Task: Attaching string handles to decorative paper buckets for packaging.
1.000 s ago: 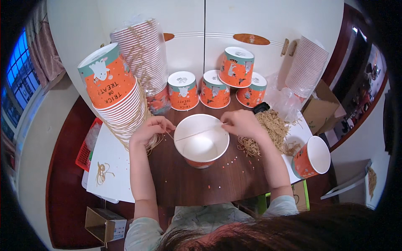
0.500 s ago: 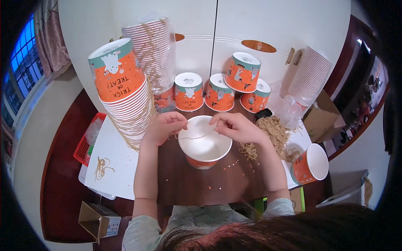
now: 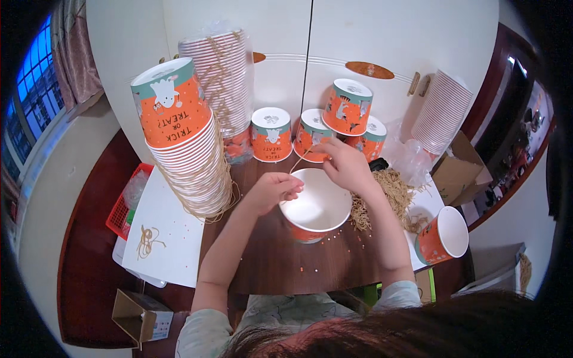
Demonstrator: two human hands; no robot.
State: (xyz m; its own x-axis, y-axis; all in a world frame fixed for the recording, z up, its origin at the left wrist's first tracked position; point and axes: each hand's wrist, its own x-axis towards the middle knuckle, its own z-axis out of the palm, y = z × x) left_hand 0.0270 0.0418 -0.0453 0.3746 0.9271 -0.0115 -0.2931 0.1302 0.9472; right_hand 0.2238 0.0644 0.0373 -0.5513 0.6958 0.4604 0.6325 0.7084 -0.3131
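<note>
A white-lined orange paper bucket (image 3: 316, 206) stands upright, mouth up, on the brown tabletop in front of me. Over its left rim, my left hand (image 3: 276, 192) is closed in a pinch. My right hand (image 3: 347, 166) is above the far right rim, thumb and fingers pinched together. A thin tan cord (image 3: 300, 160) runs between the fingertips of both hands, behind the bucket's far rim. Just right of the bucket lies a heap of similar tan cords (image 3: 391, 188), partly hidden by my right forearm.
At the left rises a tall stack of nested buckets (image 3: 188, 161) draped with cords; a bagged stack (image 3: 215, 77) stands behind it. Several upturned buckets (image 3: 271, 134) line the back. One bucket (image 3: 441, 235) lies tilted at the right edge. Loose cords (image 3: 149, 241) lie on the white left side.
The bucket has shifted right. My left hand moved right to its rim; my right hand rose and went farther back. The cord, earlier stretched across the mouth, now slants up behind the rim.
</note>
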